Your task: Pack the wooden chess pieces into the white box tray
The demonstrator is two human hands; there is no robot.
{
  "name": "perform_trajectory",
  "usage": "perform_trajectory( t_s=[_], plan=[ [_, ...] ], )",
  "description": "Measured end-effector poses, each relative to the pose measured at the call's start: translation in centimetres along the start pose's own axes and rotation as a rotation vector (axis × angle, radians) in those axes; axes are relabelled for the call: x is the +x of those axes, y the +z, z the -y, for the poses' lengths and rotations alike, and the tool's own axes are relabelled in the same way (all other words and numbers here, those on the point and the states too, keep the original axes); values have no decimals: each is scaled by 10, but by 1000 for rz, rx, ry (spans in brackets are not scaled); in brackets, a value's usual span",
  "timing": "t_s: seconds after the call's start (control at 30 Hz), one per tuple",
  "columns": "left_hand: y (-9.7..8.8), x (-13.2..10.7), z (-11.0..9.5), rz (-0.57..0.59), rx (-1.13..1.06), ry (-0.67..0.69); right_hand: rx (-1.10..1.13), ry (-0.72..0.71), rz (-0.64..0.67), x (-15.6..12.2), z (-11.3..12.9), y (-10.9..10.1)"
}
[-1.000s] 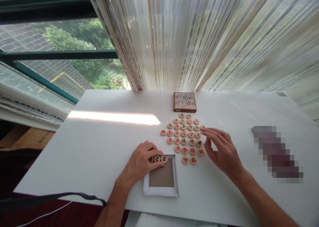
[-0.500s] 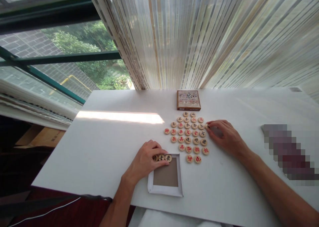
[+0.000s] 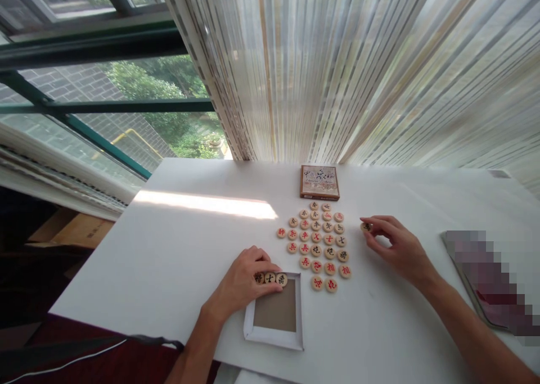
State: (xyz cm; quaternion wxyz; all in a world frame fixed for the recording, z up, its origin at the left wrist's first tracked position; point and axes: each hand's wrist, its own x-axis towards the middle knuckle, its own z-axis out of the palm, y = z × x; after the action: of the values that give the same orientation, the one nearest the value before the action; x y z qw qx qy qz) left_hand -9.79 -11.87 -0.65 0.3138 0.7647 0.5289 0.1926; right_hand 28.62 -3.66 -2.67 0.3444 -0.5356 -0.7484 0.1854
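My left hand (image 3: 248, 274) is closed around a row of three Chinese chess pieces (image 3: 270, 279) with black characters, at the far edge of an open white box tray (image 3: 274, 339) with a brown bottom. Between thumb and fingertips, my right hand (image 3: 394, 243) pinches one Chinese chess piece (image 3: 365, 226) with a black character, right of the laid-out group. Several round wooden pieces with red or black characters lie flat in staggered rows, among them a red-lettered piece (image 3: 316, 237) in the middle.
Behind the pieces lies the printed Chinese chess box lid (image 3: 319, 183). On the right of the white table (image 3: 169, 260) rests a flat, blurred-out object (image 3: 485, 283). Striped curtains (image 3: 295, 69) hang at the table's far edge, with a window at the left.
My right hand has moved the pinched piece rightward, away from the end of its row. My left hand keeps its hold on the three pieces. The whole view has shifted slightly.
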Motion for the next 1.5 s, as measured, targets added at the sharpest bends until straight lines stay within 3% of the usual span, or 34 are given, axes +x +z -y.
perform_trajectory(
  t_s=[0.63,0.87,1.13,1.5],
  plan=[
    [2,-1,2,-4,-20,-10,321,192,51,-6,-8,0],
    [2,0,2,6,-7,-4,528,342,90,-4,16,-4],
    [2,-1,2,-4,-2,-2,742,434,231,-1,46,-2],
    [1,-1,1,-21,-6,22,840,482,176,-1,59,15]
  ],
)
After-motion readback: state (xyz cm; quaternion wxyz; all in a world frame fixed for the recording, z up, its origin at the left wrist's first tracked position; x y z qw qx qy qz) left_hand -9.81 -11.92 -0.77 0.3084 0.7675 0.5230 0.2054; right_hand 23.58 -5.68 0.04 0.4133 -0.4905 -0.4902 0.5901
